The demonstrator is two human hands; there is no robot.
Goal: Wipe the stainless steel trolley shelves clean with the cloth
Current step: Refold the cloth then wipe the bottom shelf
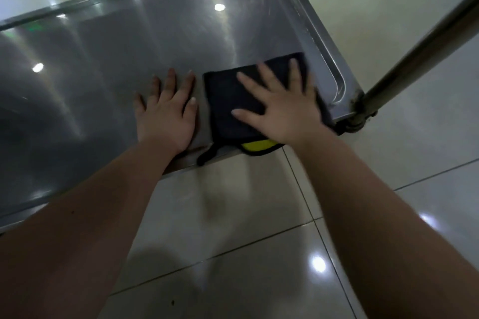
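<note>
Head view, looking down: a stainless steel trolley shelf [124,49] is seen from above, a shallow tray with a raised rim and rounded corners. Its brushed metal is smooth and mirror-bright, and ceiling lights are reflected in it.

A dark cloth [228,103] is laid flat at the shelf's near right corner, folded into a rough square. A yellow underside [256,145] and a small hanging loop [206,156] are draped over the shelf's near edge.

The right hand [282,111] is pressed flat on the cloth with its fingers spread and straight, so nothing is clenched or pinched. The left hand [167,115] is laid palm down on the bare shelf just left of the cloth, also relaxed and holding nothing.

The cloth is judged soft, light and limp. It is probably best driven by a flat palm on its middle, since it could bunch or slide on the slick steel.

A round metal post [420,52] is set at the shelf's right corner, and glossy pale floor tiles [233,217] are seen beyond the shelf's near edge.
</note>
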